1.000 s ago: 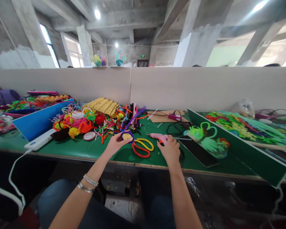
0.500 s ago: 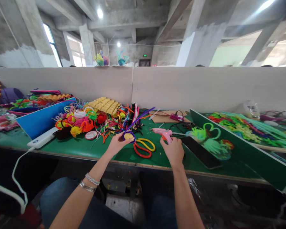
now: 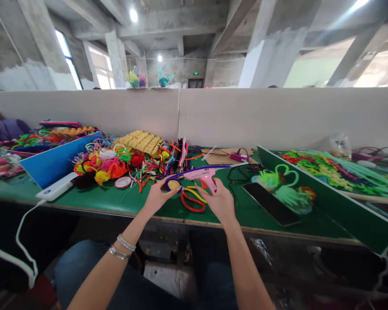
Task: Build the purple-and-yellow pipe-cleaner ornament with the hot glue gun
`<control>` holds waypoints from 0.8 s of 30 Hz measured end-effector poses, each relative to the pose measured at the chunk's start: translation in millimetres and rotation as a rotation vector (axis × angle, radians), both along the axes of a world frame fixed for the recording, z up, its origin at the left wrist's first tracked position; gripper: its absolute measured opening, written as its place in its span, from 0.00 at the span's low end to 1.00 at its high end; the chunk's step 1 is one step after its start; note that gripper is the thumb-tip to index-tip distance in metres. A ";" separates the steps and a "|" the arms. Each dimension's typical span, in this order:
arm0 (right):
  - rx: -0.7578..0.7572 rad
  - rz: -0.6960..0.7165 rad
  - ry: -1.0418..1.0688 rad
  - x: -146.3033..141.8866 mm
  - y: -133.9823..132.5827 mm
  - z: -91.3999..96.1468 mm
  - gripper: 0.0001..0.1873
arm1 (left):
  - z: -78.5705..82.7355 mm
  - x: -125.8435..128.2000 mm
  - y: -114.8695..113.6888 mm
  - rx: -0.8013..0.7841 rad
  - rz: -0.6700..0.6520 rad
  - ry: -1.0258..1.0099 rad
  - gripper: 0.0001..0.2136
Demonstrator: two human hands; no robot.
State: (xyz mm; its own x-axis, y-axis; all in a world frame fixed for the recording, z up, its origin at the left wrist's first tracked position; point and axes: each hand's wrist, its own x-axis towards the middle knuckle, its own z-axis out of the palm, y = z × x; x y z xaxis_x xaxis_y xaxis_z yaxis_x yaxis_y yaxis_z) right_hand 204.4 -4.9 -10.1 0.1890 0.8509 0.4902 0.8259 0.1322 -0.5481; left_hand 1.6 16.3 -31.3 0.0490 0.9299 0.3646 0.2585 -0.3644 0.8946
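My left hand (image 3: 159, 196) is closed on a small round piece with a pale yellow middle (image 3: 173, 184) and a purple pipe cleaner (image 3: 194, 168) wound around its rim. The pipe cleaner's loose end stretches right, above the glue gun. In my right hand (image 3: 220, 202) is a pink hot glue gun (image 3: 201, 174), gripped by its handle. Its nozzle points left and is at the purple rim; whether it touches, I cannot tell. Scissors with one red and one yellow handle loop (image 3: 193, 202) lie on the green table between my hands, partly covered by the right one.
A heap of colourful pipe-cleaner pieces (image 3: 108, 165) and a yellow egg-crate sheet (image 3: 141, 142) lie left. A white power strip (image 3: 56, 187) is near a blue board (image 3: 61, 159). Right are a black phone (image 3: 271, 204), green pipe-cleaner shapes (image 3: 287, 191) and an upright green board (image 3: 326, 206).
My right hand has brought the glue gun left, up to the round piece. The purple pipe cleaner's loose end has swung down from slanting upward to nearly level. My left hand has barely moved.
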 end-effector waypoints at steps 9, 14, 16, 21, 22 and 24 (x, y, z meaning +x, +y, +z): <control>0.084 -0.022 -0.120 -4.4 2.3 -7.2 0.26 | -0.2 0.5 -2.7 0.028 0.015 0.082 0.24; 0.061 -0.015 -0.151 -6.8 2.8 -9.2 0.23 | 0.3 0.8 -3.3 0.026 0.021 0.108 0.25; 0.057 -0.013 -0.160 -7.5 3.3 -10.3 0.23 | 1.2 0.9 -3.9 0.033 0.026 0.123 0.25; 0.048 -0.004 -0.178 -8.5 3.6 -11.0 0.22 | 2.4 0.6 -4.7 0.057 0.021 0.153 0.25; 0.043 -0.003 -0.181 -8.8 3.2 -10.6 0.23 | 2.3 0.5 -4.6 0.058 0.018 0.156 0.25; 0.037 -0.003 -0.187 -9.4 2.3 -9.7 0.23 | 1.9 0.4 -4.4 0.061 0.020 0.158 0.25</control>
